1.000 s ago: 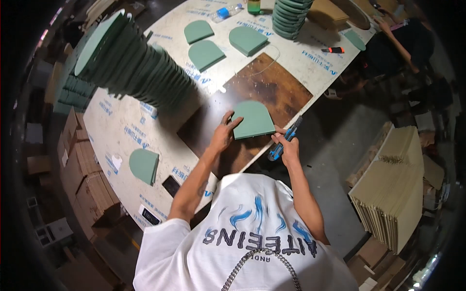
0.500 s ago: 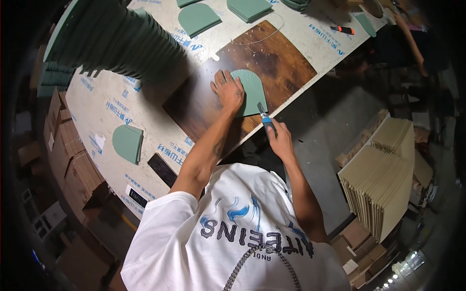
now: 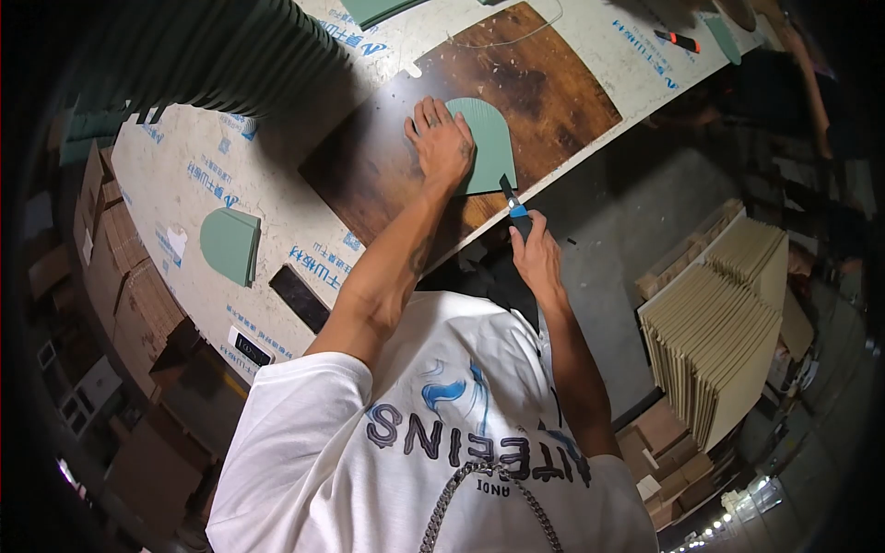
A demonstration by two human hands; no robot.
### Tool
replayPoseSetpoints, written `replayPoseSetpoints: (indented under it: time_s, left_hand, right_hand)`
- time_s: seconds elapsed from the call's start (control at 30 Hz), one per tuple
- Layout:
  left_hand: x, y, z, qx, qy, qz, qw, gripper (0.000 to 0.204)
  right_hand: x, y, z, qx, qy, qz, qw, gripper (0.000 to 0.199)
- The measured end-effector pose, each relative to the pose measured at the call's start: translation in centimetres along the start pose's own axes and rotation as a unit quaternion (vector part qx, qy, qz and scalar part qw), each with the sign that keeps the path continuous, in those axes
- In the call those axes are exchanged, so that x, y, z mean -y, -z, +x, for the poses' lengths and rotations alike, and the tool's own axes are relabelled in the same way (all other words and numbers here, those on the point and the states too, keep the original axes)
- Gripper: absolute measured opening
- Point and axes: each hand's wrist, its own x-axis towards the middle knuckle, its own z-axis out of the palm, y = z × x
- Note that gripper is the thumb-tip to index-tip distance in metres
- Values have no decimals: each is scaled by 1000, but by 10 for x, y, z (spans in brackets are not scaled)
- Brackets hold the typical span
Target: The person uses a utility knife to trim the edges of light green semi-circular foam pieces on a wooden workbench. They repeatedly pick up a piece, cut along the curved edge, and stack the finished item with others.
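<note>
An arch-shaped green panel (image 3: 490, 152) with a finely grooved face lies on a dark brown wood-grain board (image 3: 544, 92). My left hand (image 3: 442, 146) rests on the panel's left side, its fingers spread and partly over the board. In my closed right hand (image 3: 538, 253) is a utility knife (image 3: 518, 214) with a dark handle and a blue collar. Its blade is at the panel's lower right corner, near the table edge; whether it touches the panel I cannot tell.
Tall stacked green panels (image 3: 249, 55) stand at far left; a smaller green stack (image 3: 230, 244) lies nearer. A phone (image 3: 300, 297), a small display device (image 3: 249, 348) and an orange-black cutter (image 3: 678, 41) lie on the white table (image 3: 189, 152). Beige sheets (image 3: 710, 341) stand at right.
The whole view has shifted, so the table appears higher. The knife has turned a little at the panel's corner, its blade now looking narrower and darker. My left hand stays on the panel.
</note>
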Motion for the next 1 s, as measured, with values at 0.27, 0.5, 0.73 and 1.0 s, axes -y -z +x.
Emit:
replayPoseSetpoints:
  time_s: [0.27, 0.5, 0.73, 1.0]
  left_hand:
    - [9, -12, 0, 46, 3, -15, 999, 47]
    - [0, 2, 1, 21, -6, -39, 999, 47]
    - [1, 7, 1, 35, -18, -43, 998, 47]
    - [1, 12, 1, 27, -27, -19, 999, 41]
  right_hand:
    - [-14, -3, -6, -122, 72, -84, 986, 39]
    - [-18, 6, -11, -149, 91, -114, 978, 38]
    - [-20, 10, -6, -140, 99, -140, 975, 37]
    - [-22, 6, 8, -148, 123, -148, 970, 37]
